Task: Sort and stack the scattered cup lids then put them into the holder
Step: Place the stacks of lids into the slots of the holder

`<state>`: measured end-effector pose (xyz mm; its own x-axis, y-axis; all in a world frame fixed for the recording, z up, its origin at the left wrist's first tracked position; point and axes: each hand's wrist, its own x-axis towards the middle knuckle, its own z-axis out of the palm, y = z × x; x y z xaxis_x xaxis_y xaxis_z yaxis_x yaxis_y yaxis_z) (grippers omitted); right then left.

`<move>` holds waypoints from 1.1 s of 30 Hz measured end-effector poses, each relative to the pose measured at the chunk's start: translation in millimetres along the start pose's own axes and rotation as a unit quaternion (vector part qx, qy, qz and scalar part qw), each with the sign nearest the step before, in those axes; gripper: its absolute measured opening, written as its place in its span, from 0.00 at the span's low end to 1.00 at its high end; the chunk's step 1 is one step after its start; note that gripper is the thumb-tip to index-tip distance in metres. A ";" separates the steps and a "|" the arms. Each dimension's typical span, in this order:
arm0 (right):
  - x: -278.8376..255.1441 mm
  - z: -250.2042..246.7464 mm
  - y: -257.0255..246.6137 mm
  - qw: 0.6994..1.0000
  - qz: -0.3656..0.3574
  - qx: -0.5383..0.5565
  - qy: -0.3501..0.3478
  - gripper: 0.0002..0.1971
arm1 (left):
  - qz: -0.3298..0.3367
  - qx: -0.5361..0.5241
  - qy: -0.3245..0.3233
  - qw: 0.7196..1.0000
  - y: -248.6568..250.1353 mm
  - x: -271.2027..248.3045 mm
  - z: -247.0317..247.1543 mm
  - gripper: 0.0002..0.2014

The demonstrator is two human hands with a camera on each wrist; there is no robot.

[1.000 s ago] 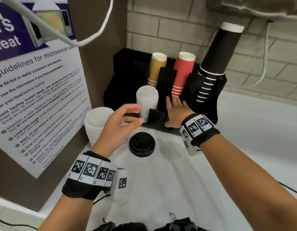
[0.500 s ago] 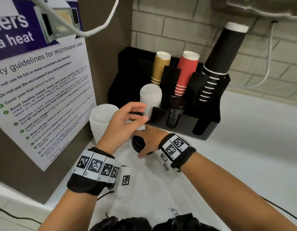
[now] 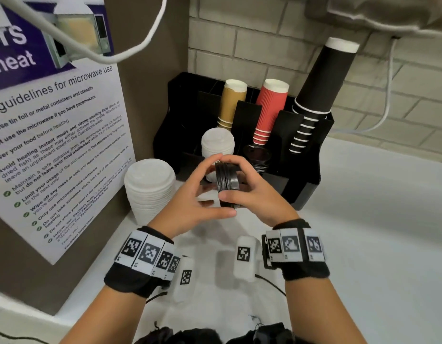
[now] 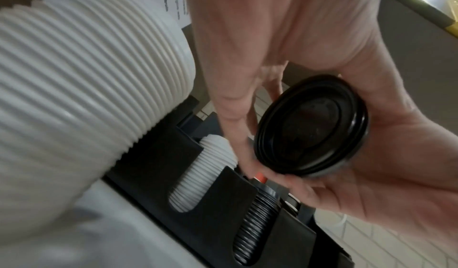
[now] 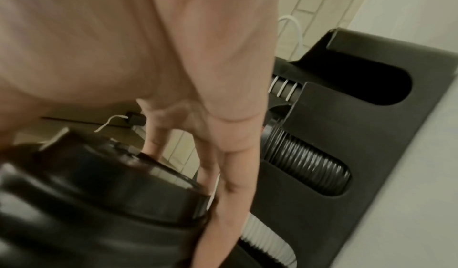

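A small stack of black lids (image 3: 227,181) stands on edge in the air, just in front of the black holder (image 3: 304,189). My left hand (image 3: 213,187) grips it from the left, fingers arched over its top and thumb below. From the right, my right hand (image 3: 242,182) grips it with the thumb on the rim. The left wrist view shows the black lids' (image 4: 312,125) hollow underside; in the right wrist view the black lids (image 5: 99,194) are blurred under my palm. The holder's front slots contain white lids (image 3: 217,145) and black lids (image 3: 258,157).
A tall stack of larger white lids (image 3: 150,187) stands on the white counter (image 3: 364,232) left of the holder, against a poster panel (image 3: 53,145). Tan, red and black cup stacks (image 3: 269,112) fill the holder's back slots. A brick wall lies behind.
My right hand left the holder, took the black lids off the counter and raised them on edge. My left hand closed in and now grips them too.
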<state>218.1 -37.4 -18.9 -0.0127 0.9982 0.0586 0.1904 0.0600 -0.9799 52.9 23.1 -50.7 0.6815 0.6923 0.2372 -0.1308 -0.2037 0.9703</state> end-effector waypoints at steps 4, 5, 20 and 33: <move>-13.0 -1.0 -3.6 0.999 -0.008 0.048 0.016 0.31 | 0.046 -0.029 0.000 0.999 1.9 2.9 4.3 0.42; -15.0 -2.6 -2.6 0.998 -0.004 0.058 0.016 0.32 | 0.051 -0.030 -0.003 0.998 2.3 3.4 4.7 0.41; -18.3 -10.6 -5.3 0.996 -0.019 0.072 0.041 0.35 | 0.054 -0.041 0.008 0.998 4.1 6.8 11.7 0.49; -2.3 -10.9 -0.7 0.994 -0.058 -0.010 0.089 0.32 | 0.018 -0.012 0.032 0.999 -7.0 6.8 8.3 0.51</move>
<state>228.7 -39.8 -16.3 0.1372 0.9690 0.2056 0.2180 0.1730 -0.9605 64.4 23.5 -56.3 0.6294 0.7272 0.2740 -0.1729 -0.2127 0.9617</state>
